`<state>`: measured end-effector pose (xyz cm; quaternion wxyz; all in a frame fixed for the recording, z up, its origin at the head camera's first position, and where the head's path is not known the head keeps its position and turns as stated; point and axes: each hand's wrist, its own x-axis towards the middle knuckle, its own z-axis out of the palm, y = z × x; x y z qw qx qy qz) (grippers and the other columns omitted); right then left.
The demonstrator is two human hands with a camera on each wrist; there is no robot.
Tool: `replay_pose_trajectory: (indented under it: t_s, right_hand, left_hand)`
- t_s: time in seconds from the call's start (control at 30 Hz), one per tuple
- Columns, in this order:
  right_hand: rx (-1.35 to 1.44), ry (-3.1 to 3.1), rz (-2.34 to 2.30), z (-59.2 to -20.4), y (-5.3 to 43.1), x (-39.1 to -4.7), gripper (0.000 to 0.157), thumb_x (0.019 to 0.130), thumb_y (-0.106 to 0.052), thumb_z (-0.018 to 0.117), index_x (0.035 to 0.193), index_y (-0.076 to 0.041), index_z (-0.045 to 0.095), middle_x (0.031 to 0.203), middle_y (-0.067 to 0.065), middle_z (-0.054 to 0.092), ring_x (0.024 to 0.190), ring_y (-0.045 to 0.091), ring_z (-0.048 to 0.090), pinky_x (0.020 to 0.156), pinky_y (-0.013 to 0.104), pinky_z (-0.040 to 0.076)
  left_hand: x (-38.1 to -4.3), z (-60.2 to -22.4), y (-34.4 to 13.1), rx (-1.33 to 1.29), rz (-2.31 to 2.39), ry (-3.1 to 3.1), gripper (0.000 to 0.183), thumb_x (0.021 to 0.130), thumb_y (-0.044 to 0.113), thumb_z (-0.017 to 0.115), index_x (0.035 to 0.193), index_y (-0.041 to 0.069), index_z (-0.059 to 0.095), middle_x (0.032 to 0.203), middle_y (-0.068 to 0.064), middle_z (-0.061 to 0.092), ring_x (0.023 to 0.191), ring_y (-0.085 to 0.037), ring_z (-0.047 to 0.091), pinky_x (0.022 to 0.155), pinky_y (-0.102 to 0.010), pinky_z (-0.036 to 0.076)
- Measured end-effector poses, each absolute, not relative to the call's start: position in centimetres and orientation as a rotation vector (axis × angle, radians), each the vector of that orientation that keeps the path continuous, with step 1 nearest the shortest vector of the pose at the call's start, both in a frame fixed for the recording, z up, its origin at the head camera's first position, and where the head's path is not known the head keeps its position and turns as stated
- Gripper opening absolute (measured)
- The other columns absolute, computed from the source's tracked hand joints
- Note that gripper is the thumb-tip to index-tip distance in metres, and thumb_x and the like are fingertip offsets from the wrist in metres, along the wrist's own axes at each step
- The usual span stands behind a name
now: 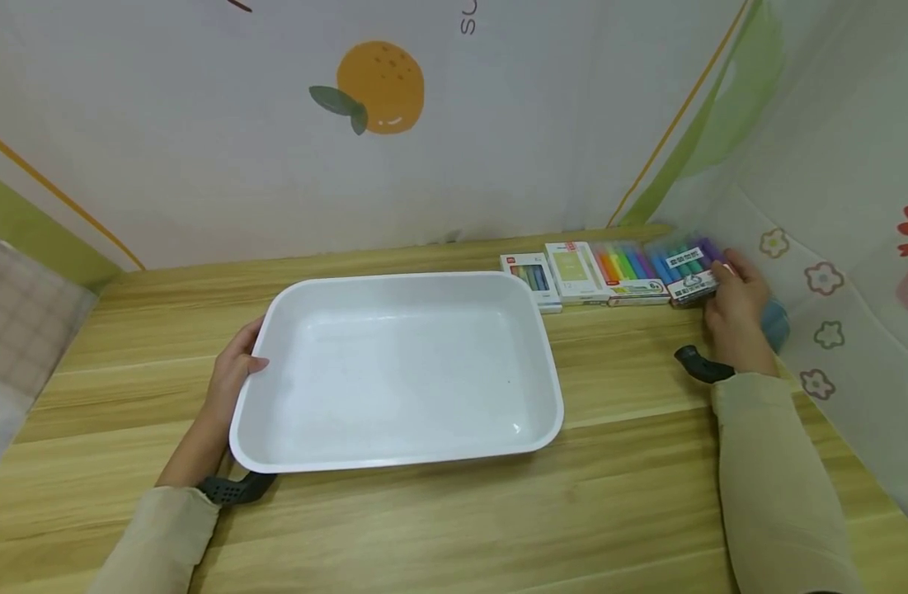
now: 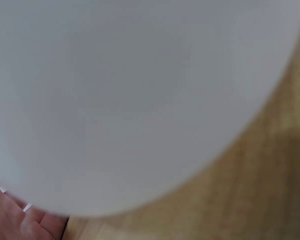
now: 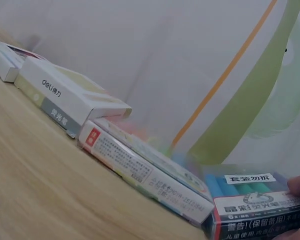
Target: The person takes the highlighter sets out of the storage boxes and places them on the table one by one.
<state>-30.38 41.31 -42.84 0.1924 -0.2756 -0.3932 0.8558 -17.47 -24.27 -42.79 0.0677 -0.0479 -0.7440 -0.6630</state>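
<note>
My left hand (image 1: 234,369) grips the left side of a white rectangular tray (image 1: 394,388), its thumb over the rim and its fingers along the outer wall. In the left wrist view the pale tray wall (image 2: 140,100) fills most of the picture, with part of the hand at the lower left corner. At the back right, my right hand (image 1: 737,301) holds the right end of a clear pack of highlighters (image 1: 684,264) in blue, green and purple. The right wrist view shows a thumb on top of this pack (image 3: 255,200) and another finger low at its side.
Left of the held pack stand a rainbow pack of markers (image 1: 628,272), a white and yellow box (image 1: 576,272) and a small white box (image 1: 531,276) in a row. A printed curtain (image 1: 498,148) borders the wooden table (image 1: 572,511) behind and at right.
</note>
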Motion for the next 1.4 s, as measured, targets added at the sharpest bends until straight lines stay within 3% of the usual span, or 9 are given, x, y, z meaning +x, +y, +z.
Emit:
replay_pose_trajectory:
  t_s: [0.27,0.4,0.5,0.63,0.83,0.97,1.1,1.17,1.4]
  right_hand:
    - [-0.757,-1.346,2.369,-43.1,41.3,-30.1,0.06,0.09,0.014,0.054,0.142,-0.016,0.053,0.137,-0.009,0.049,0.107,0.008,0.048,0.063,0.019,0.049]
    - [-0.715,-1.547,2.303,-43.3,41.4,-29.9,0.058,0.092,0.01,0.056,0.142,-0.017,0.045,0.132,-0.009,0.048,0.097,0.009,0.049,0.056,0.021,0.044]
    - [-0.712,-1.679,2.21,-43.6,41.5,-29.8,0.061,0.094,0.006,0.058,0.149,-0.015,0.041,0.124,-0.01,0.048,0.095,0.006,0.05,0.059,0.018,0.046]
    - [-0.757,-1.814,2.061,-44.0,41.5,-29.8,0.065,0.094,0.0,0.061,0.154,-0.014,0.041,0.121,-0.013,0.048,0.1,0.001,0.049,0.068,0.009,0.048]
    - [-0.827,-1.972,1.891,-44.6,41.7,-30.0,0.062,0.097,-0.009,0.061,0.155,-0.018,0.042,0.144,-0.009,0.047,0.12,0.0,0.045,0.082,0.005,0.044]
    - [-0.833,-2.187,1.674,-45.1,41.9,-30.3,0.06,0.1,-0.019,0.057,0.157,-0.02,0.038,0.153,-0.003,0.042,0.131,0.006,0.041,0.103,0.012,0.038]
    - [-0.777,-2.345,1.489,-45.5,42.0,-30.3,0.06,0.103,-0.025,0.049,0.16,-0.015,0.031,0.165,0.008,0.03,0.151,0.018,0.027,0.123,0.027,0.028]
    - [-0.744,-2.381,1.427,-45.5,41.9,-30.2,0.061,0.104,-0.025,0.047,0.16,-0.011,0.029,0.167,0.011,0.026,0.154,0.022,0.022,0.126,0.033,0.024]
    - [-0.664,-2.495,1.247,-45.9,42.0,-29.8,0.06,0.104,-0.026,0.041,0.158,-0.002,0.028,0.163,0.022,0.028,0.153,0.038,0.025,0.126,0.046,0.022]
  left_hand:
    - [-17.8,-43.3,-24.3,-0.119,-1.998,-2.27,0.058,0.089,-0.002,0.037,0.145,0.011,0.047,0.127,0.017,0.057,0.104,-0.001,0.061,0.076,-0.015,0.056]
    - [-18.0,-43.6,-24.4,-0.123,-2.011,-2.264,0.058,0.089,-0.002,0.037,0.144,0.012,0.048,0.127,0.016,0.057,0.104,-0.001,0.061,0.076,-0.015,0.056]
    - [-18.2,-43.8,-24.5,-0.137,-2.024,-2.246,0.058,0.088,-0.003,0.037,0.142,0.016,0.05,0.126,0.017,0.058,0.104,-0.001,0.061,0.076,-0.015,0.056]
    - [-18.4,-44.1,-24.5,-0.164,-2.041,-2.215,0.058,0.087,-0.004,0.037,0.137,0.022,0.053,0.126,0.016,0.058,0.104,-0.002,0.061,0.076,-0.015,0.056]
    - [-18.6,-44.4,-24.5,-0.171,-2.049,-2.205,0.058,0.087,-0.004,0.036,0.133,0.026,0.053,0.126,0.016,0.059,0.103,-0.002,0.061,0.076,-0.015,0.056]
    - [-18.8,-44.6,-24.5,-0.174,-2.058,-2.204,0.058,0.087,-0.004,0.036,0.134,0.025,0.053,0.126,0.015,0.058,0.104,-0.002,0.061,0.076,-0.015,0.056]
    - [-19.1,-44.8,-24.6,-0.183,-2.062,-2.201,0.058,0.087,-0.004,0.036,0.135,0.024,0.052,0.127,0.016,0.058,0.104,-0.003,0.061,0.076,-0.015,0.056]
    - [-19.2,-44.9,-24.6,-0.184,-2.059,-2.202,0.058,0.087,-0.004,0.036,0.135,0.024,0.052,0.126,0.016,0.058,0.104,-0.002,0.061,0.076,-0.015,0.056]
    - [-19.5,-45.3,-24.5,-0.194,-2.064,-2.196,0.058,0.087,-0.004,0.036,0.137,0.021,0.052,0.126,0.015,0.059,0.104,-0.003,0.061,0.076,-0.015,0.056]
